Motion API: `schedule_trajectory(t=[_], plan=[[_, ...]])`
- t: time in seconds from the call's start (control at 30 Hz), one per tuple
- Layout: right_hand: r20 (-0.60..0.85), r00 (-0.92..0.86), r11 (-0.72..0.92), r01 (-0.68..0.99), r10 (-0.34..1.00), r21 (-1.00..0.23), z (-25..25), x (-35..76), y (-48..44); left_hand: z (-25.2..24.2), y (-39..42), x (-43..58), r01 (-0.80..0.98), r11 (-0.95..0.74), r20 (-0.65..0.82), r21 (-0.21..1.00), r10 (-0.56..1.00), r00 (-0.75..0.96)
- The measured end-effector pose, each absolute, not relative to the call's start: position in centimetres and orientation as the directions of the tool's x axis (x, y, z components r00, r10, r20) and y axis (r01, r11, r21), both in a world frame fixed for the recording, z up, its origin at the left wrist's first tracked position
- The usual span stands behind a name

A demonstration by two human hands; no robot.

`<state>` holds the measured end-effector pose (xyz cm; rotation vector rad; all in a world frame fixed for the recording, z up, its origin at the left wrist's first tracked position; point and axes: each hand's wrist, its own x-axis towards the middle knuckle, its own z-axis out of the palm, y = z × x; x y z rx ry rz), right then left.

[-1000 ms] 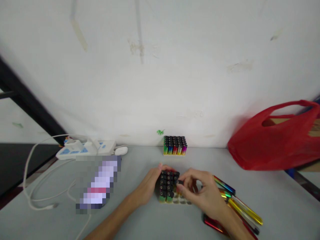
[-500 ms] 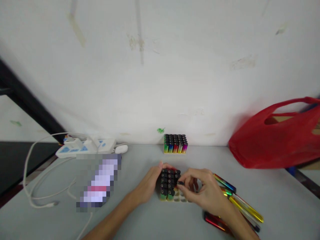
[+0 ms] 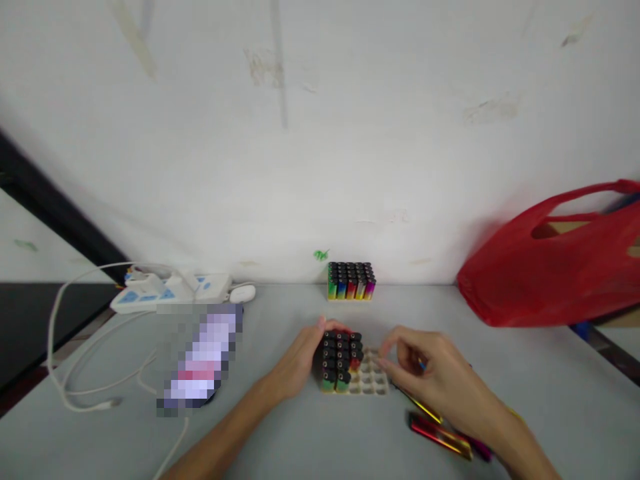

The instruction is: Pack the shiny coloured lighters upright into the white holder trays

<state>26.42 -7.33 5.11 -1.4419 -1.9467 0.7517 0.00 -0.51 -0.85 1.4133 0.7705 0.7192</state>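
A pale tray [image 3: 368, 379] with rows of round-edged pockets stands on the table, its left part filled with upright black-topped lighters [image 3: 342, 363]. Bare pockets show on its right side. My left hand [image 3: 299, 363] is curled round the far left corner of the tray and its lighters, with some fingers hidden behind them. Just right of the tray, my right hand [image 3: 431, 365] hovers with thumb and forefinger slightly apart and no lighter between their tips. Below it lie loose shiny lighters, among them a red and gold lighter [image 3: 440, 437]; others are partly covered by the hand.
Against the wall stands a full block of colourful lighters [image 3: 351, 283]. At the left are a white power strip [image 3: 173, 293], a blurred-out phone [image 3: 203, 360] and white cables [image 3: 65, 333]. A red bag [image 3: 520, 280] sits at the back right.
My right hand has let go of a lighter in the tray's third column and moved right, towards the loose lighters. My left hand keeps its place on the tray.
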Motion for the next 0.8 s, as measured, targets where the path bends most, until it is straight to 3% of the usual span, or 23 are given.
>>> schedule_trajectory(t=[0.1,0.23,0.37,0.57,0.8], plan=[[0.034,-0.281,0.240,0.742,0.959,-0.626,4.6,28.5,-9.8,-0.8,-0.5,0.0,-0.011,0.065,-0.047,0.998,0.818,0.573],[0.087,-0.351,0.348,0.809,0.933,-0.474,2.7,30.3,-12.6,-0.9,-0.5,0.1,-0.010,0.052,-0.037,0.999,0.821,0.570],[0.077,-0.394,0.384,0.806,0.916,-0.450,0.9,30.7,-13.2,-1.1,-0.5,0.1,-0.045,0.107,-0.060,0.993,0.808,0.586],[0.057,-0.355,0.325,0.767,0.933,-0.553,1.1,29.4,-12.1,-0.9,-0.7,0.0,0.020,0.049,-0.051,0.999,0.823,0.565],[0.130,-0.233,0.219,0.411,0.964,-0.885,5.5,26.0,-8.2,-0.3,-0.7,0.1,0.042,-0.012,-0.014,0.999,0.832,0.555]])
